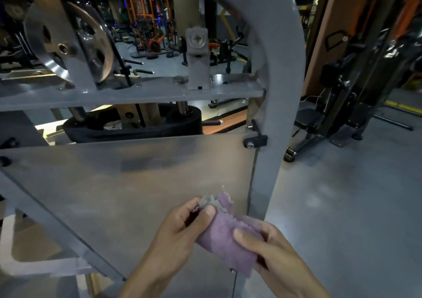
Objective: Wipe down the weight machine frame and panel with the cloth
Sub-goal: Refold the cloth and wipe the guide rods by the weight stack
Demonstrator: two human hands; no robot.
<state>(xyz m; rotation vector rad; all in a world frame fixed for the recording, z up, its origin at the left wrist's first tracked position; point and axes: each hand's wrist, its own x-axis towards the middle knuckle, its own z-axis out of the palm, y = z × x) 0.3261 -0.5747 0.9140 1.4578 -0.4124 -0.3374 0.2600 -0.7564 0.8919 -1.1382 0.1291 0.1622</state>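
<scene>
A purple cloth (225, 236) with a frayed grey edge is held between both hands, low in the view and in front of the machine. My left hand (180, 227) pinches its upper frayed end with thumb and fingers. My right hand (271, 249) grips its lower right part, thumb on top. Behind them stands the translucent grey panel (127, 183) of the weight machine. The grey curved frame (283, 81) arches over it and runs down the panel's right side. The cloth is apart from the panel.
A steel pulley wheel (89, 46) and a grey cross plate (127, 92) sit above the panel. A black bracket (255, 140) bolts the panel to the frame. A black bench machine (338, 115) stands at the right on grey floor (347, 206).
</scene>
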